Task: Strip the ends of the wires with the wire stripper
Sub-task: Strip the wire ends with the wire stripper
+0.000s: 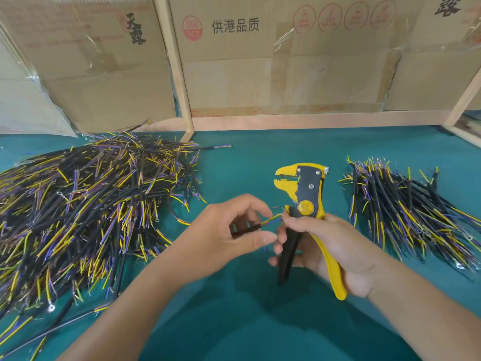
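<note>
One wire stripper stands nearly upright in my right hand, jaws open and pointing left, long axis vertical; that grip wraps its handles. My left hand pinches one black cable, its coloured ends aimed right at the tool. Two wire heaps, left and right, leave open green bench between.

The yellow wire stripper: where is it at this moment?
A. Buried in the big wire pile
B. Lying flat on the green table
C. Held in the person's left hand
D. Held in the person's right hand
D: the right hand has its fingers curled round the handles of the wire stripper, while the left hand pinches one cable beside it.
</note>
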`<state>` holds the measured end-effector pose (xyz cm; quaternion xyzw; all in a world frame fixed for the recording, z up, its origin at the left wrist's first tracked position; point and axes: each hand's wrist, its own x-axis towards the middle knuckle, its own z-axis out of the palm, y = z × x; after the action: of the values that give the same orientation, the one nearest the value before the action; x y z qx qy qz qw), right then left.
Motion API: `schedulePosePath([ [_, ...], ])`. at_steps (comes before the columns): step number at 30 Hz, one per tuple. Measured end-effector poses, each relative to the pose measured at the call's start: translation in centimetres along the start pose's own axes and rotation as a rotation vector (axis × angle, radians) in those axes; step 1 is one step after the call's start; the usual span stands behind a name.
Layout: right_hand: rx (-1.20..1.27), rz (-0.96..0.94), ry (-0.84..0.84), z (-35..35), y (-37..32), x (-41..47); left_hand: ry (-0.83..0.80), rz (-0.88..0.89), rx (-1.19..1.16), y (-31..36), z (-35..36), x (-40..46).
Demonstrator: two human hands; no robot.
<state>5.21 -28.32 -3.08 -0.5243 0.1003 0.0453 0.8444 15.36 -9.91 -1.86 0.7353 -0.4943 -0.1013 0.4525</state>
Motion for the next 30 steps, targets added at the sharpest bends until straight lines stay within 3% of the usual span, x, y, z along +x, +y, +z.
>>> schedulePosePath([
  [5, 0.017, 0.024, 0.014, 0.2, -0.1, 0.0, 0.128, 0.082, 0.053, 0.3, 1.0, 0.0],
  [18, 0.011, 0.053, -0.017, 0.2, 0.2, -0.1, 0.126, -0.078, -0.278, 0.3, 1.9, 0.1],
  [30, 0.028, 0.064, -0.011, 0.2, 0.3, 0.0, 0.181, -0.153, -0.274, 0.1, 2.5, 0.2],
])
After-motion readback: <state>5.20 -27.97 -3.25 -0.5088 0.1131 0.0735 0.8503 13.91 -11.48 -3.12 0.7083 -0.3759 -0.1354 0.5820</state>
